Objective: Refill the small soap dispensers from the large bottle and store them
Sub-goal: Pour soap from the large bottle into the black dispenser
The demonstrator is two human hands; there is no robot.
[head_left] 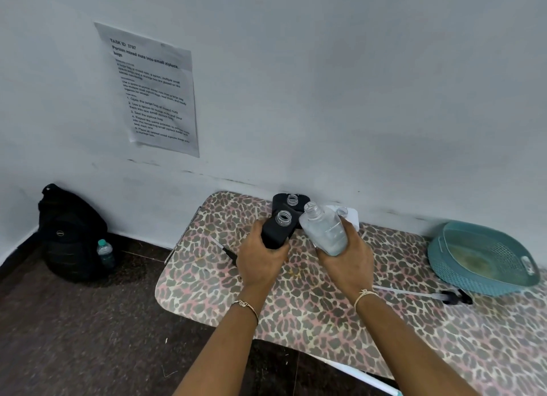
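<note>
Head view: pouring position, both necks uncapped.
Left hand (260, 262) fingers grasp the black dispenser (276, 233) over the far side of the desk (325, 307). Right hand (346, 262) fingers grasp the clear bottle (324, 233), tilted left, just beside it. Recommended: bring the clear neck directly over the black neck before tipping further, steady the dispenser, pour slowly (narrow openings spill easily). Teal basket (479, 259) stands at the right.

Over the far edge of the leopard-print tabletop (325, 313), the left hand (260, 265) grips an uncapped black dispenser (276, 233). The right hand (346, 265) holds a clear bottle (325, 233) tilted toward it, necks close together. A second black dispenser (284, 202) stands behind them. A teal basket (450, 265) sits at the right, with a pump head (453, 296) lying just beside it.
</note>
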